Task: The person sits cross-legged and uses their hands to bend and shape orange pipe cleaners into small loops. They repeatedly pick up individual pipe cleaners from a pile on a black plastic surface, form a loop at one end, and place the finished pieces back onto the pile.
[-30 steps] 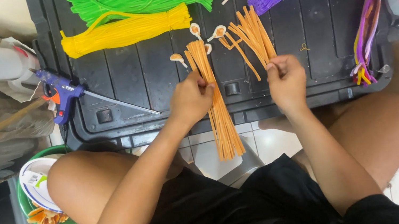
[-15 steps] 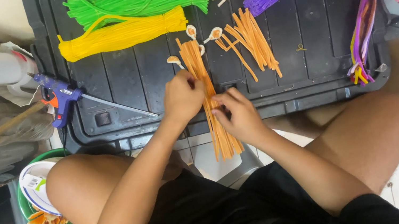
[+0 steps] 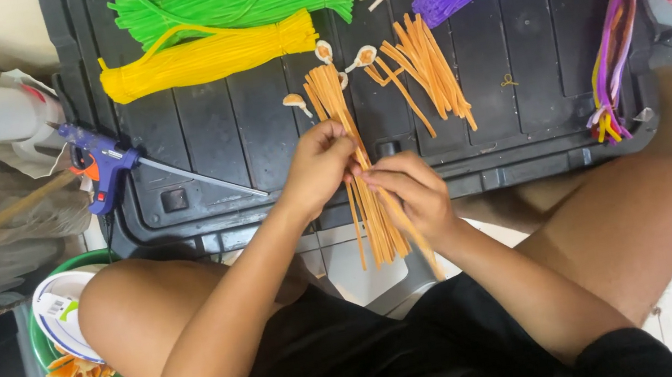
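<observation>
I'm seeing my right hand (image 3: 412, 192) now joining my left hand (image 3: 321, 166), both pinching the orange stem bundle (image 3: 355, 167) at frame centre.

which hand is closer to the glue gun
Left. The left hand is at the orange sticks, to the right of the glue gun. The right hand is further right, beyond the left.

Soft, even indoor light falls from overhead on the black plastic lid (image 3: 191, 140), whose ribs show a dull sheen but no hard glare. Shadows are faint and short beneath the left hand (image 3: 320, 167) and right hand (image 3: 411, 191). Focus is sharp at centre; the far right corner washes out pale pink, and edges bow slightly from the wide lens.
</observation>
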